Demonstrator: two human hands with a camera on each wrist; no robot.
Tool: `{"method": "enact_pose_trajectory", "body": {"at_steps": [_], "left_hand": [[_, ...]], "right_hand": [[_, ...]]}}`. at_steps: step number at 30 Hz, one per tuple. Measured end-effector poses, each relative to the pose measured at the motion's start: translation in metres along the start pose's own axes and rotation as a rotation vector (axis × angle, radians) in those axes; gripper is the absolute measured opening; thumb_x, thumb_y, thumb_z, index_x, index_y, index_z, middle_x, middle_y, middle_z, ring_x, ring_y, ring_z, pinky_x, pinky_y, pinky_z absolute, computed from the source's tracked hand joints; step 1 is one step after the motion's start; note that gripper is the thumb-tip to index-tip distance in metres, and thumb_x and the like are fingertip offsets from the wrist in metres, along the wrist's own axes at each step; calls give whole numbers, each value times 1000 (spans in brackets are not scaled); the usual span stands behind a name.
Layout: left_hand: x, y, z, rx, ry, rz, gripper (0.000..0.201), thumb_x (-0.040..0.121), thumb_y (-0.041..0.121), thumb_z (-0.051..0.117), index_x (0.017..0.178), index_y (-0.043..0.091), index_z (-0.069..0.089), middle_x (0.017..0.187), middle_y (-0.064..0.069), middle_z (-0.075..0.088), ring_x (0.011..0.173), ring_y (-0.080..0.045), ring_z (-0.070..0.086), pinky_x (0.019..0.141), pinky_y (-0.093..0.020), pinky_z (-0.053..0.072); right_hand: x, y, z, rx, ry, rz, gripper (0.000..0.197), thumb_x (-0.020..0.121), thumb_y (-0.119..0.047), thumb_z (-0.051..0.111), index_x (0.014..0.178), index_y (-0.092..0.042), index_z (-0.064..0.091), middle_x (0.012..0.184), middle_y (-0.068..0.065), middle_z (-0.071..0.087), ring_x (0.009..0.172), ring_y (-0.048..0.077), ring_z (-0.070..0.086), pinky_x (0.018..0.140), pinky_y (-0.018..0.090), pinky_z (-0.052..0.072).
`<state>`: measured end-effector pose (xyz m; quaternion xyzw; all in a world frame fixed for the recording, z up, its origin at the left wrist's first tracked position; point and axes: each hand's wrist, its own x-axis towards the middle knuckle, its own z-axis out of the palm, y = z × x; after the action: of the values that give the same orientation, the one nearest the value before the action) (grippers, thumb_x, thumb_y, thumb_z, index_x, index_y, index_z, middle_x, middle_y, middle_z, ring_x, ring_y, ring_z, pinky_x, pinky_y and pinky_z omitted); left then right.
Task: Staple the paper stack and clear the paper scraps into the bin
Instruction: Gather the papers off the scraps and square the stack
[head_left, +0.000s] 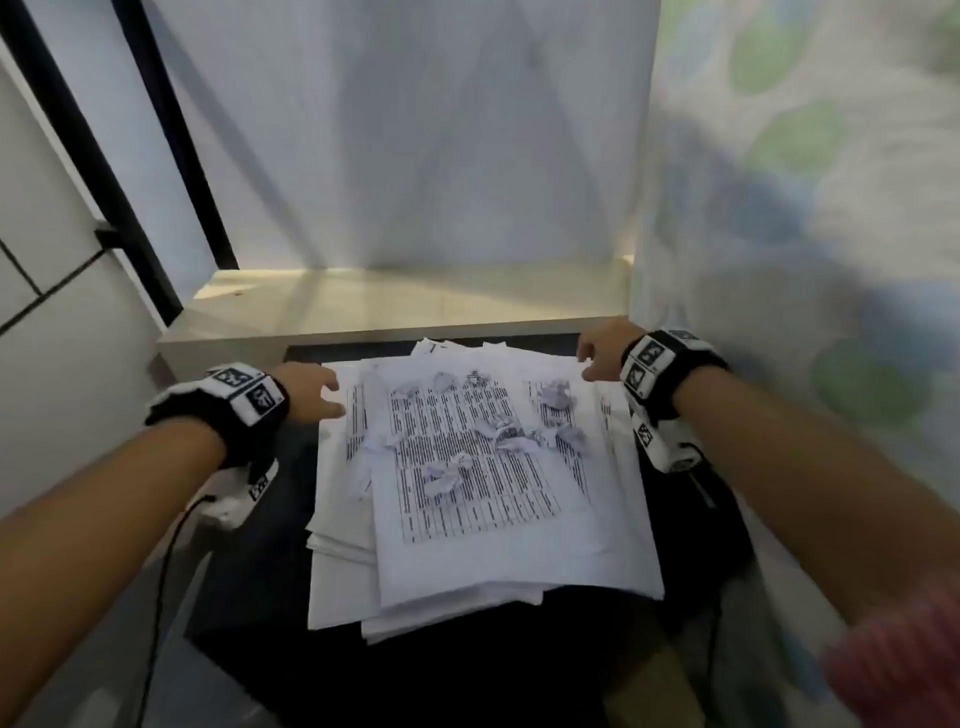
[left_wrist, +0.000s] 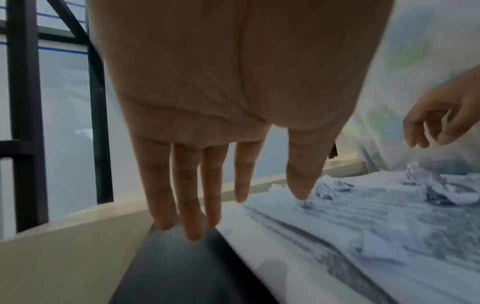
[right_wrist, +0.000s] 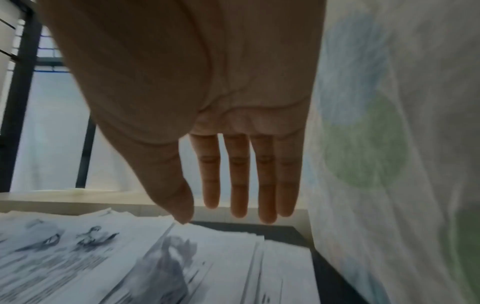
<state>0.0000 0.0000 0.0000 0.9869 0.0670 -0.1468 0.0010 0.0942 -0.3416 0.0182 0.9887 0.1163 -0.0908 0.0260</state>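
Note:
An untidy stack of printed paper lies on a black table, its sheets fanned out of line. Several crumpled paper scraps sit on its top sheet, seen too in the left wrist view as scraps. My left hand hovers at the stack's far left corner, fingers straight and spread, holding nothing. My right hand hangs over the far right corner, fingers straight, thumb tip just above the paper stack. No stapler or bin shows.
A pale wooden shelf runs behind the table below a white wall. A dotted curtain hangs close on the right. A black window frame stands at the left. A cable trails from my left wrist.

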Motion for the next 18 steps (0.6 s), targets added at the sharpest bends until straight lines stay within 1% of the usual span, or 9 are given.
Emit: {"method": "enact_pose_trajectory", "body": {"at_steps": [2,5,7,8,10,11,12,15,18], "left_hand": [[-4,3,11,-6,-56,-50,62,94,47,45,143,10,37,148,-9,41,136,-24,40,111,-30,33],[-7,10,23,-58,-93,-93,66,93,51,42,141,5,38,148,-11,41,135,-25,42,111,-31,35],[-9,15,25,-74,-99,-99,67,93,52,43,140,5,40,146,-12,43,133,-27,44,108,-31,36],[-10,18,24,-79,-104,-96,66,92,52,45,140,7,40,145,-12,44,133,-27,44,107,-31,36],[-8,23,24,-90,-128,-68,60,91,50,48,137,11,46,143,-10,48,131,-27,46,107,-31,36],[-6,24,23,-91,-137,-49,56,90,49,50,134,14,49,141,-9,50,129,-26,47,106,-30,36],[-5,25,23,-88,-142,-45,52,89,49,52,130,16,51,140,-9,51,129,-27,47,106,-31,37],[-3,26,22,-32,-107,-93,49,82,54,58,122,26,58,144,-15,35,132,-36,34,109,-39,32],[0,32,22,42,-69,-118,53,74,61,62,116,28,62,142,-14,23,131,-39,26,111,-45,30]], "right_hand": [[-2,-2,12,-12,-40,28,39,82,-29,67,116,-11,62,125,8,62,114,27,59,94,31,48],[0,-4,37,-51,-61,75,45,77,-38,66,114,-14,60,123,8,63,110,27,62,94,34,51],[2,-3,46,-44,-67,101,46,80,-38,62,118,-12,58,124,8,62,112,29,60,95,38,51],[0,-5,47,-66,-84,96,40,82,-34,60,117,-13,59,122,7,62,111,29,60,94,38,51],[1,-3,50,-95,-129,136,15,82,-33,60,92,-22,63,99,3,67,95,25,65,85,34,55],[5,-3,53,-82,-182,156,13,80,-36,61,77,-24,58,82,-1,63,87,24,65,80,30,56],[12,-3,56,-61,-194,149,24,78,-41,62,69,-21,53,71,-4,56,83,24,65,76,28,56],[20,-5,66,43,-155,139,43,72,-55,60,63,-14,48,71,4,57,78,27,62,75,31,55],[14,-9,65,126,-116,123,43,75,-53,60,59,-17,42,61,2,45,69,24,51,61,28,42]]}}
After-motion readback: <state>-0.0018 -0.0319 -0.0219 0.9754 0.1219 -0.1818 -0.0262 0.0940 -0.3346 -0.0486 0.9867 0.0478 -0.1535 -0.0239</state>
